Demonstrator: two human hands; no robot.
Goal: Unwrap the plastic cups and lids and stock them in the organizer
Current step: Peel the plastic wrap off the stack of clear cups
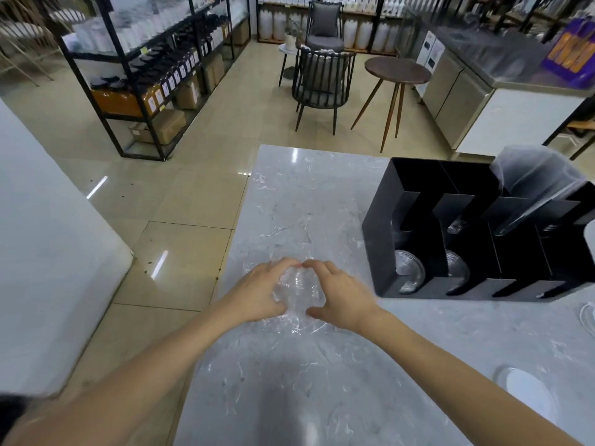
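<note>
Here, at lower centre of the frame, both hands close round a wrapped bundle of clear plastic (297,292) resting on the marble counter (322,194); whether it holds cups or lids is hard to tell through the crinkled film. The left hand (260,292) curls over the bundle's left side, the right hand (341,297) over its right; the fingertips nearly meet across the top, and both thumbs press in at the near side, so the fingers are clamped on the wrap, not spread.

The step in hand looks like opening the film; doing it well probably means pinching only the loose wrap and pulling it apart at a seam, not squeezing the thin plastic inside, which would likely dent; loose film trails onto the counter just below the hands.

The black organizer (380,226) stands at right of the frame, well apart from the hands; clear lids (409,272) sit low in its two left slots, and a wrapped stack of cups (534,188) leans in a slot at upper right.
</note>
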